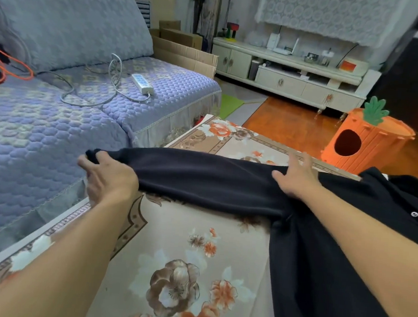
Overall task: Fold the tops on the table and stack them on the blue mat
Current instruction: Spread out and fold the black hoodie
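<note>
Your left hand (109, 177) grips the cuff end of the black fleece top's long sleeve (201, 178), stretched flat across the floral-patterned beige tablecloth (182, 244). Your right hand (296, 177) presses open-fingered on the sleeve near the shoulder. A white power strip (142, 83) lies on the blue quilted sofa (28, 130).

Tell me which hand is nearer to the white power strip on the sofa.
Left. The left hand grips the black top's sleeve end just below the power strip; the right hand rests on the top farther right.
</note>
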A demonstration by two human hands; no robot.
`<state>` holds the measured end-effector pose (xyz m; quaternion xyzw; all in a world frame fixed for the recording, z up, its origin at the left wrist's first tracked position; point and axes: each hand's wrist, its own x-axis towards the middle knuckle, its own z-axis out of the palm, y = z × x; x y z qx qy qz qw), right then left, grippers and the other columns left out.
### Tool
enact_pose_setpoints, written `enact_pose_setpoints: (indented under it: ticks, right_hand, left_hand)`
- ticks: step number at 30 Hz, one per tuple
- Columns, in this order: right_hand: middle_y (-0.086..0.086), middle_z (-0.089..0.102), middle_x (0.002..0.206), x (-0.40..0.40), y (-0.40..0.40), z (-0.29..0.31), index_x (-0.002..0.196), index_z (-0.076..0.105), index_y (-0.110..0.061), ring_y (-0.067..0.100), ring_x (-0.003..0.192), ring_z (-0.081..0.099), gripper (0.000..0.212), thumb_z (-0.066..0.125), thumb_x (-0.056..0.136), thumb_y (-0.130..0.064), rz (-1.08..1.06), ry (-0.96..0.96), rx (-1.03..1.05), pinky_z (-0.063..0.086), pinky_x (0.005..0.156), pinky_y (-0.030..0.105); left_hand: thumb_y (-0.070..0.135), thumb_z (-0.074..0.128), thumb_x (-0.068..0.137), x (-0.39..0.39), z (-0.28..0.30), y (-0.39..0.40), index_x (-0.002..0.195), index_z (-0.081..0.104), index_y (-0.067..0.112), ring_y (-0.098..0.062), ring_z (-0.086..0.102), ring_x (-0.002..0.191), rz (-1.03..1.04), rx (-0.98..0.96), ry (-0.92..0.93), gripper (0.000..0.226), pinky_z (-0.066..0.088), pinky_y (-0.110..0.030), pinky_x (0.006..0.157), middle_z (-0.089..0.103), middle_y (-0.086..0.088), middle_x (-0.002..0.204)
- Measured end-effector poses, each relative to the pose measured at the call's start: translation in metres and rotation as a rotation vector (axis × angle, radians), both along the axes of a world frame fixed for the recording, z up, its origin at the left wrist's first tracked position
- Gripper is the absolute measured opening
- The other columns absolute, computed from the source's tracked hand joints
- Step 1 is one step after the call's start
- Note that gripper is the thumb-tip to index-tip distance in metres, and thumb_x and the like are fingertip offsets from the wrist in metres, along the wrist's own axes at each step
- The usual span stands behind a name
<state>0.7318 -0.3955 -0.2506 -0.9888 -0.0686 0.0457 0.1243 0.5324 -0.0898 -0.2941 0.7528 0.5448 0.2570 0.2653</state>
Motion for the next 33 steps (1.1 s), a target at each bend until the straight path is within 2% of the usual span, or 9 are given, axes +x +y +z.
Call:
enact_pose_setpoints:
  ticks: [3,7,11,14,17,22,25,28,33]
  right_hand:
    - [0.0,0.003,0.168,-0.042,0.006,-0.01,0.155,0.018,-0.041,0.035,0.152,0.008,0.067,0.017,0.094,-0.07,0.228,-0.001,-0.161,0.01,0.12,0.058]
    - [-0.006,-0.006,0.168,-0.081,0.001,-0.035,0.159,0.001,-0.041,0.028,0.154,-0.006,0.069,0.009,0.096,-0.07,0.339,0.027,-0.213,-0.003,0.123,0.053]
    - [0.001,0.029,0.157,-0.122,-0.003,-0.005,0.148,0.035,-0.031,0.035,0.146,0.023,0.058,0.022,0.1,-0.061,0.367,0.069,-0.133,0.022,0.113,0.05]
    - [-0.01,0.045,0.151,-0.202,-0.043,0.039,0.144,0.051,-0.026,0.01,0.138,0.041,0.045,0.041,0.106,-0.046,0.505,0.51,0.406,0.033,0.109,0.027]
    - [-0.016,0.059,0.137,-0.271,-0.143,0.06,0.132,0.064,-0.027,-0.005,0.124,0.051,0.033,0.058,0.1,-0.031,0.35,0.282,0.55,0.036,0.105,0.01]
    - [0.002,0.057,0.142,-0.328,-0.367,0.03,0.136,0.06,-0.018,0.019,0.133,0.049,0.041,0.058,0.095,-0.019,-0.267,0.018,0.118,0.033,0.112,0.03]
    - [0.004,0.04,0.155,-0.36,-0.424,0.015,0.146,0.051,-0.019,0.023,0.143,0.034,0.05,0.059,0.097,-0.019,-0.217,0.03,-0.011,0.027,0.118,0.034]
    - [0.008,0.046,0.149,-0.374,-0.43,0.024,0.134,0.062,-0.015,0.027,0.139,0.036,0.041,0.061,0.094,-0.019,-0.309,-0.211,0.095,0.026,0.117,0.037]
    - [0.014,0.041,0.15,-0.385,-0.453,0.051,0.145,0.047,-0.016,0.04,0.134,0.036,0.055,0.055,0.093,-0.031,-0.544,-0.119,0.013,0.038,0.108,0.052]
  left_hand:
    - [0.023,0.05,0.091,0.0,0.0,-0.002,0.142,0.043,0.016,-0.037,0.013,0.148,-0.055,0.066,0.047,0.052,0.023,-0.057,0.117,0.008,-0.007,0.161]
    - [0.045,0.041,0.094,0.002,0.001,-0.01,0.146,0.044,0.037,-0.03,0.01,0.152,-0.413,0.292,0.156,0.052,-0.005,-0.055,0.122,0.025,-0.007,0.162]
    - [0.039,0.038,0.097,0.006,0.005,-0.023,0.145,0.053,0.03,-0.032,0.042,0.14,-0.708,0.396,0.341,0.051,0.03,-0.048,0.118,0.044,-0.005,0.156]
    - [0.02,0.043,0.096,0.004,0.021,-0.037,0.147,0.047,0.028,-0.038,0.041,0.138,-0.606,0.296,0.584,0.052,0.031,-0.051,0.112,0.042,-0.007,0.156]
    - [0.02,0.048,0.094,0.0,0.051,-0.11,0.134,0.056,0.018,-0.044,0.036,0.134,-0.563,0.276,0.444,0.041,0.032,-0.057,0.11,0.043,-0.017,0.145]
    - [0.045,0.05,0.095,-0.09,0.054,-0.302,0.126,0.06,0.025,-0.044,0.049,0.119,-1.024,0.135,0.211,0.039,0.042,-0.051,0.106,0.046,-0.018,0.127]
    - [0.06,0.047,0.093,-0.143,0.036,-0.36,0.116,0.049,0.034,-0.037,0.034,0.127,-1.196,0.261,0.528,0.035,0.038,-0.051,0.104,0.03,-0.006,0.136]
    - [0.041,0.055,0.089,-0.147,0.036,-0.326,0.11,0.049,0.024,-0.037,0.041,0.125,-1.199,0.364,0.769,0.027,0.041,-0.046,0.102,0.041,-0.008,0.137]
    - [0.019,0.047,0.095,-0.184,0.066,-0.256,0.129,0.058,0.02,-0.037,0.047,0.129,-0.923,0.45,1.031,0.035,0.04,-0.042,0.108,0.049,-0.016,0.14]
